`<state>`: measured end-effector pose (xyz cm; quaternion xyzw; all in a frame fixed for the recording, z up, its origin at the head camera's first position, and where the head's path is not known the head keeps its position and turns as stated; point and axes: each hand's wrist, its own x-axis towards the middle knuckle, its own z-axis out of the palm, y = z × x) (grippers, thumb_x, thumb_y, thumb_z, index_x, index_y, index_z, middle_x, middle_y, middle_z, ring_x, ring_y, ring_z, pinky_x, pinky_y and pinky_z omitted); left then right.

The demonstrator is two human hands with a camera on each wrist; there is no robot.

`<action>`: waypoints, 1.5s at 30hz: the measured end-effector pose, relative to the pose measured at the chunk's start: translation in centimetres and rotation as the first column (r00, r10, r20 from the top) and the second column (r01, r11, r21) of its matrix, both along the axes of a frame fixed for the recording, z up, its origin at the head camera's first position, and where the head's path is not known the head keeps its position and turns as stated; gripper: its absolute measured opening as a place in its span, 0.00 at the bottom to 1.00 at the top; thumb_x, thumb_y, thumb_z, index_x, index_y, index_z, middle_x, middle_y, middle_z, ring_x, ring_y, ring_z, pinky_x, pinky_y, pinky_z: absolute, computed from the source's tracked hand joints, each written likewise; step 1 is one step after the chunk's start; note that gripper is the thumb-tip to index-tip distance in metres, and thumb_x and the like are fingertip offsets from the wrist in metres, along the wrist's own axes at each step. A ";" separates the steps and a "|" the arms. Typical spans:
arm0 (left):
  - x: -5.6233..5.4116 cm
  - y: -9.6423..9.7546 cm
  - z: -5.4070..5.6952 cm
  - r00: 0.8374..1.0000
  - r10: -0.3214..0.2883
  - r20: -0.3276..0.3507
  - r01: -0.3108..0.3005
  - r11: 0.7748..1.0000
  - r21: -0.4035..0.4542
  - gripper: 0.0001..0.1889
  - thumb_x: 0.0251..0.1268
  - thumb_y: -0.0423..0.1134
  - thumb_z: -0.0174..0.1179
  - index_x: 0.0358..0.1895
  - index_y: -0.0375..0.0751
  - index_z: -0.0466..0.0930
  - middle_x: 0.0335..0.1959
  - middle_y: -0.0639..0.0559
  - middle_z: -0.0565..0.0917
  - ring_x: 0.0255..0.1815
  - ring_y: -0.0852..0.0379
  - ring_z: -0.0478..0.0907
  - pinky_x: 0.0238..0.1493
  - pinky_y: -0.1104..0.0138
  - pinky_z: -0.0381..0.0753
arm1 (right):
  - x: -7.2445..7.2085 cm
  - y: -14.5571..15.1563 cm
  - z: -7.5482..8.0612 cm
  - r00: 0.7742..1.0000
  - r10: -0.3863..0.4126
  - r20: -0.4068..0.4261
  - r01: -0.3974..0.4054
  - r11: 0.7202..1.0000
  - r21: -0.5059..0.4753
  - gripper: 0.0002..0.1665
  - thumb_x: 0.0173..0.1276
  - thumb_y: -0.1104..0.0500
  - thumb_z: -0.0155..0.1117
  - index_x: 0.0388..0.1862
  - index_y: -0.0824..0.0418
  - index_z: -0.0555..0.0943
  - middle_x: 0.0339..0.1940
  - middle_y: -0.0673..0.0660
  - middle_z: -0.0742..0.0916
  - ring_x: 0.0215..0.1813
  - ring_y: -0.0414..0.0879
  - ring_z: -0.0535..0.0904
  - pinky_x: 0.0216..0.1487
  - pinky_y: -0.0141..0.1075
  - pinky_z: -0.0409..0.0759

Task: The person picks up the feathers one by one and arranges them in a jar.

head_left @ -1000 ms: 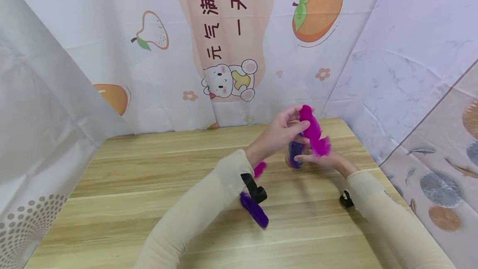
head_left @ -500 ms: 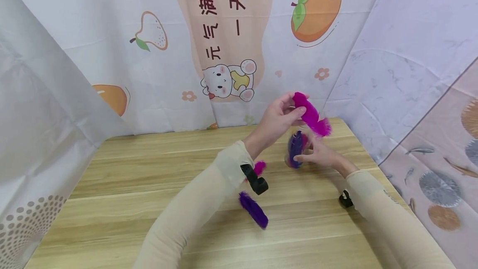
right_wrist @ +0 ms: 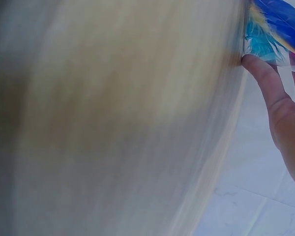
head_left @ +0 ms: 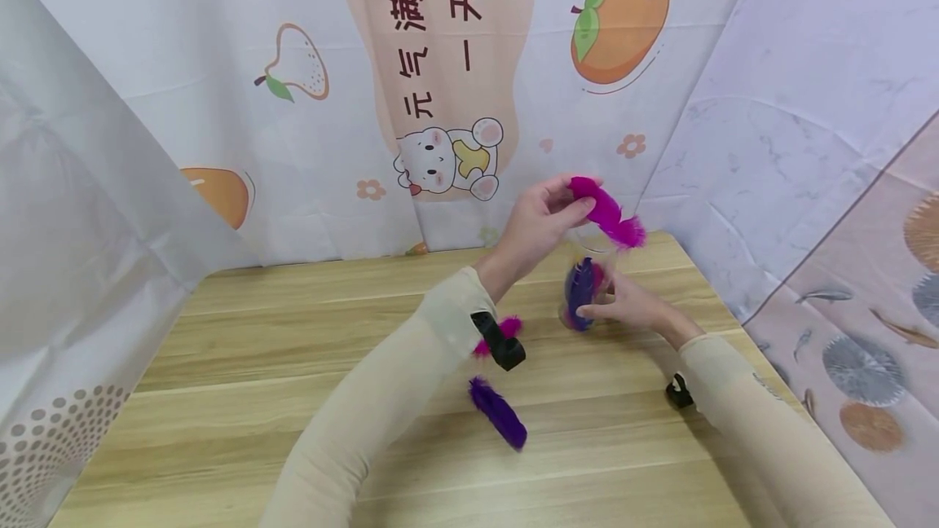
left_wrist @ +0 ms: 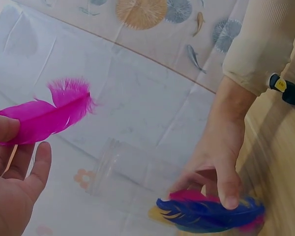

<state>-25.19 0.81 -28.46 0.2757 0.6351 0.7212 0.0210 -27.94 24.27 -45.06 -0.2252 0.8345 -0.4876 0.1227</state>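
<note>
My left hand [head_left: 534, 222] pinches a magenta feather [head_left: 597, 204] between thumb and fingers, holding it above a clear jar [left_wrist: 137, 172]. The feather's frayed end points right and down, over the jar's mouth. Lower down, my right hand [head_left: 632, 301] grips the jar, thumb on the near side. Inside the standing jar, a blue feather [left_wrist: 216, 214] shows, with pink and yellow ones partly behind it. Teal feathers [right_wrist: 259, 43] also appear through its wall in the right wrist view. On the table lie a purple feather [head_left: 499, 414] and another magenta feather [head_left: 509, 329], partly covered by the left wrist's strap.
The wooden table [head_left: 293, 398] reaches back to a printed curtain [head_left: 308, 145]. A second patterned curtain [head_left: 829, 283] hangs along the right edge, close to the jar and right arm. Black camera straps [head_left: 506, 349] sit on both wrists.
My left hand has risen and shifted slightly left with the magenta feather, uncovering the jar and more of the magenta feather on the table. The right hand stays at the jar.
</note>
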 end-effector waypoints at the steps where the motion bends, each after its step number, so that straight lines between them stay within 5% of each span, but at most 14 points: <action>1: -0.1 -0.1 0.0 1.000 0.010 -0.009 -0.010 1.000 -0.002 0.14 0.73 0.28 0.59 0.59 0.32 0.80 0.48 0.43 0.86 0.47 0.53 0.85 0.52 0.63 0.85 | 0.0 0.0 0.0 1.000 -0.002 0.001 0.002 1.000 -0.001 0.49 0.63 0.57 0.77 0.74 0.60 0.57 0.58 0.63 0.78 0.59 0.56 0.72 0.58 0.45 0.75; 10: -0.7 -0.5 0.3 0.997 0.058 -0.045 -0.058 0.998 -0.012 0.15 0.72 0.29 0.61 0.58 0.31 0.81 0.46 0.43 0.86 0.45 0.52 0.85 0.50 0.64 0.85 | -0.1 0.1 -0.2 1.000 0.025 -0.006 -0.025 0.999 -0.029 0.53 0.64 0.57 0.76 0.79 0.60 0.54 0.67 0.63 0.75 0.68 0.59 0.68 0.68 0.57 0.67; 21: -1.8 -0.4 0.1 0.988 0.140 -0.068 -0.137 0.989 0.048 0.19 0.66 0.28 0.67 0.60 0.33 0.80 0.42 0.40 0.88 0.42 0.51 0.85 0.48 0.64 0.86 | -0.4 0.2 -0.3 0.997 0.066 -0.031 -0.068 0.996 -0.051 0.49 0.65 0.60 0.75 0.77 0.61 0.56 0.64 0.62 0.78 0.65 0.56 0.72 0.68 0.57 0.68; 26: -2.1 -0.6 -0.1 0.981 0.187 -0.057 -0.187 0.982 0.007 0.15 0.64 0.31 0.71 0.53 0.34 0.84 0.40 0.43 0.89 0.41 0.53 0.86 0.45 0.68 0.84 | -0.5 0.3 -0.4 0.997 0.063 -0.034 -0.064 0.997 -0.038 0.49 0.65 0.60 0.75 0.77 0.62 0.56 0.63 0.63 0.78 0.65 0.57 0.72 0.68 0.59 0.67; 45: -2.3 -0.3 -1.2 0.994 0.096 -0.058 -0.097 0.995 -0.015 0.11 0.68 0.31 0.67 0.50 0.34 0.86 0.42 0.47 0.88 0.43 0.52 0.85 0.50 0.65 0.85 | -0.3 0.0 -0.1 1.000 0.028 -0.010 -0.028 0.999 -0.035 0.50 0.63 0.59 0.77 0.76 0.61 0.56 0.60 0.63 0.79 0.61 0.57 0.74 0.69 0.61 0.68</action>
